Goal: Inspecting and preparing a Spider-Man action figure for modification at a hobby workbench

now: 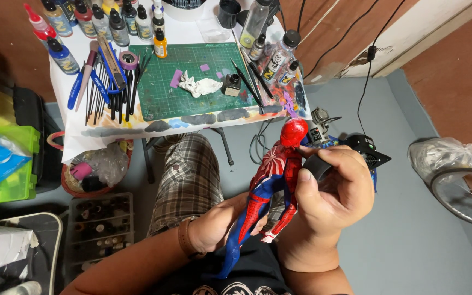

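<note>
The red-and-blue jointed plastic action figure (pixel 271 183) with a white emblem on its back hangs in the air above the person's lap, well below the small work table (pixel 75 134). The left hand (pixel 219 224) curls closed around its legs; the right hand (pixel 331 188) wraps its upper body, and the fingers also pinch a small black cylindrical piece (pixel 318 165) against the figure's shoulder. With the right hand holding two things at once, that black piece looks liable to slip and drop to the grey floor (pixel 411 246). Too hard a squeeze could strain the thin arm joints. On the table sit a green cutting mat (pixel 162 101), paint bottles (pixel 102 22) and a row of brushes (pixel 110 87).
</note>
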